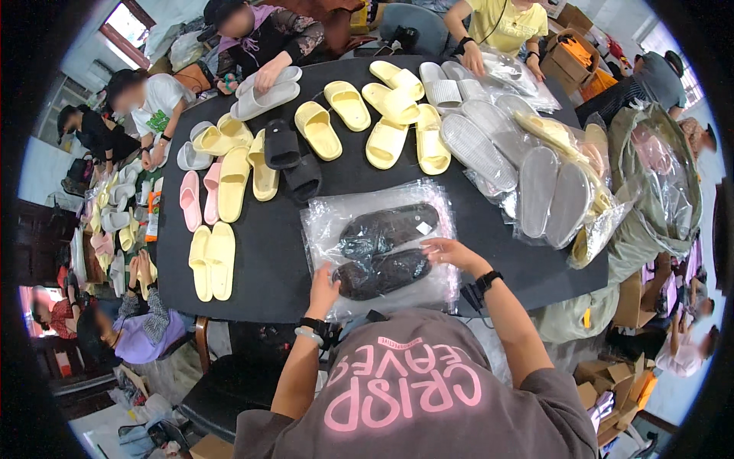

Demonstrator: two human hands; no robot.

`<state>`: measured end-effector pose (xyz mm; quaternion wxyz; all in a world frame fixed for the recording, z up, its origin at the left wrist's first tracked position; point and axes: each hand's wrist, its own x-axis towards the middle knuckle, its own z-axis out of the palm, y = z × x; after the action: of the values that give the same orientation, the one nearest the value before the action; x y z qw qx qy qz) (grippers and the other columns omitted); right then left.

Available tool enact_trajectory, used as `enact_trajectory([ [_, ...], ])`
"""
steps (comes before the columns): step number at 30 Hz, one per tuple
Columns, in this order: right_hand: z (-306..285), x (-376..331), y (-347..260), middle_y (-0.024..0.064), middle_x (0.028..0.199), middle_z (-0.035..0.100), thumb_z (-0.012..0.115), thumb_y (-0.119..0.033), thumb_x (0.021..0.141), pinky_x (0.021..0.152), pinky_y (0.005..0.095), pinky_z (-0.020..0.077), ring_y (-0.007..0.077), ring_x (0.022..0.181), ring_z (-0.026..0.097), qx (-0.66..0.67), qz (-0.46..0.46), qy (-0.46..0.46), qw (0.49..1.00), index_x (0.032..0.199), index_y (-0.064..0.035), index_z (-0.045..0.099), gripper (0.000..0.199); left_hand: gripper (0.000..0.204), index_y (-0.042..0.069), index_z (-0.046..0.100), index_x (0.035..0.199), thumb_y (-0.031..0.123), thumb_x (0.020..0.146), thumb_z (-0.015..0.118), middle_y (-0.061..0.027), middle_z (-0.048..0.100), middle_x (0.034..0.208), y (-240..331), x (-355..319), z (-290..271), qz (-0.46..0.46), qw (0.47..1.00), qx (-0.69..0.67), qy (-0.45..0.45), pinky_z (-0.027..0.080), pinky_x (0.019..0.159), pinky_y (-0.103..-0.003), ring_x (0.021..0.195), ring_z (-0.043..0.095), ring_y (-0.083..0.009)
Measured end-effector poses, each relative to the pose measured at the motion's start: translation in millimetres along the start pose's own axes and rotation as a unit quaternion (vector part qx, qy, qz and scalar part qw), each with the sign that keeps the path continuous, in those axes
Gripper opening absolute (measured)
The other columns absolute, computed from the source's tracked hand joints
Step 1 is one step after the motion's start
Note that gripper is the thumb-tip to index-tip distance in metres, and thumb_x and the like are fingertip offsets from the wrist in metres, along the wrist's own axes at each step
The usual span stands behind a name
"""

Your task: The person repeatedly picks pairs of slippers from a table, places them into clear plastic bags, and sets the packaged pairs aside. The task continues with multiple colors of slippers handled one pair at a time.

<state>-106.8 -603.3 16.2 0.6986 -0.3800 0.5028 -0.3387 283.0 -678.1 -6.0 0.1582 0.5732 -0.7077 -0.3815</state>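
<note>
Desk (275, 252) was packed: yellow slippers (345, 105) all over; pink pair (191, 200) on the left; grey ones (474, 149) bagged at right; cardboard boxes (569, 61) behind.

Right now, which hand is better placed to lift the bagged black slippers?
Probably the right hand: it rests on top of the clear bag, over the black slippers. The left hand only touches its near edge.

A dark table (267, 252) carries yellow slippers (348, 105), pink slippers (189, 200), black slippers (281, 144), grey slippers (474, 149) at far right, and a bagged dark pair (382, 249) near.
</note>
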Motion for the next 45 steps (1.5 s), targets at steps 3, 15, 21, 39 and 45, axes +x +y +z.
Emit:
enact_trajectory([
  [3, 20.6, 10.3, -43.3, 0.0105, 0.113, 0.062, 0.068, -0.026, 0.084, 0.074, 0.0246, 0.0479, 0.0134, 0.085, 0.060, 0.071, 0.120, -0.142, 0.980, 0.133, -0.0092, 0.047, 0.056, 0.064, 0.003, 0.042, 0.133, -0.006, 0.072, 0.060, -0.0195, 0.051, 0.114, -12.4, -8.7, 3.1, 0.004, 0.999, -0.013, -0.048, 0.044, 0.089, -0.039, 0.103, 0.053, -0.0349],
  [15, 78.8, 71.9, -34.2, 0.0183, 0.100, 0.057, 0.080, -0.030, 0.065, 0.083, 0.0438, 0.0445, 0.0379, 0.100, 0.055, -0.466, -0.241, 0.023, 0.851, 0.111, -0.0038, 0.045, 0.064, 0.095, -0.001, 0.024, 0.142, 0.011, 0.063, 0.074, -0.0198, 0.037, 0.141, 2.1, -26.9, 2.1, 0.066, 0.987, 0.114, -0.091, 0.030, 0.108, -0.038, 0.129, 0.035, -0.0352],
  [21, 103.4, 77.3, -8.3, 0.0158, 0.095, 0.061, 0.070, -0.018, 0.076, 0.086, 0.0435, 0.0433, 0.0364, 0.095, 0.057, -0.427, -0.211, 0.114, 0.872, 0.113, -0.0068, 0.049, 0.044, 0.100, -0.003, 0.021, 0.142, 0.014, 0.061, 0.079, -0.0215, 0.031, 0.144, 2.9, -27.2, -0.3, 0.101, 0.979, 0.155, -0.088, 0.029, 0.109, -0.038, 0.131, 0.033, -0.0353],
  [39, -37.8, -116.1, 1.8, 0.0040, 0.090, 0.060, 0.061, 0.011, 0.073, 0.079, 0.0260, 0.0447, 0.0155, 0.088, 0.059, -0.286, -0.132, 0.478, 0.820, 0.102, -0.0059, 0.056, 0.034, 0.119, 0.002, 0.016, 0.144, 0.030, 0.053, 0.085, -0.0160, 0.021, 0.150, -5.5, -19.2, 6.3, 0.060, 0.955, 0.253, -0.140, 0.035, 0.103, -0.039, 0.127, 0.037, -0.0348],
  [45, -17.0, -87.4, -84.0, 0.0033, 0.097, 0.058, 0.068, 0.002, 0.079, 0.070, 0.0228, 0.0456, 0.0108, 0.082, 0.057, -0.148, -0.221, 0.448, 0.853, 0.112, -0.0064, 0.052, 0.038, 0.124, 0.001, 0.019, 0.144, 0.035, 0.046, 0.087, -0.0161, 0.020, 0.151, 16.4, -27.4, 0.6, 0.045, 0.948, 0.278, -0.146, 0.038, 0.098, -0.044, 0.124, 0.039, -0.0353],
])
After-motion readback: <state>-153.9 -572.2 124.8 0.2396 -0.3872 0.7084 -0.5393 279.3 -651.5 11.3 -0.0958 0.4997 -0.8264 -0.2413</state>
